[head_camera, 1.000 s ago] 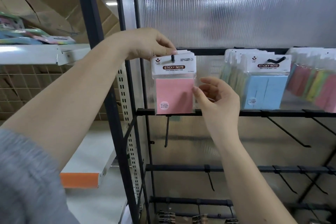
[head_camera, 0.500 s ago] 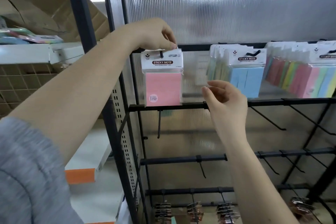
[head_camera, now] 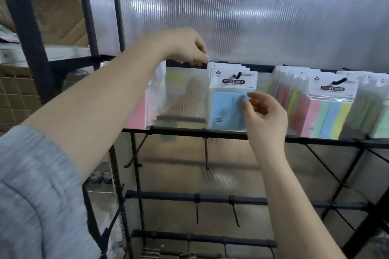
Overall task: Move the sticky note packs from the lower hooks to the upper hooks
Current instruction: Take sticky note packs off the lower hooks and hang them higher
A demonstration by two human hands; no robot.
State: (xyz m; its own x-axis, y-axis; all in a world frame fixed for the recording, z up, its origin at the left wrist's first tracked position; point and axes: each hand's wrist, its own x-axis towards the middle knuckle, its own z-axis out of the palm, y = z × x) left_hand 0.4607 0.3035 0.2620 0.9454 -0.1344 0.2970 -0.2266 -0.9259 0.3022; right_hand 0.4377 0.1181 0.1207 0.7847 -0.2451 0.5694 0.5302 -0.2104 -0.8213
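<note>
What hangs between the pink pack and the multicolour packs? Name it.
Blue sticky note packs hang between the pink pack and the multicolour packs, seen in the head view.

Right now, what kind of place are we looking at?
Probably a stationery shop or its stockroom: sticky note packs hang in rows on hooks of a black display rack, with cardboard boxes stacked behind.

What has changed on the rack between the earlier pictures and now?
The left hand has let go of the pink pack, which now hangs partly behind the forearm, and hovers, blurred, at hook height. The right hand has moved from the pink pack to the blue pack. The multicolour packs stayed hanging.
</note>
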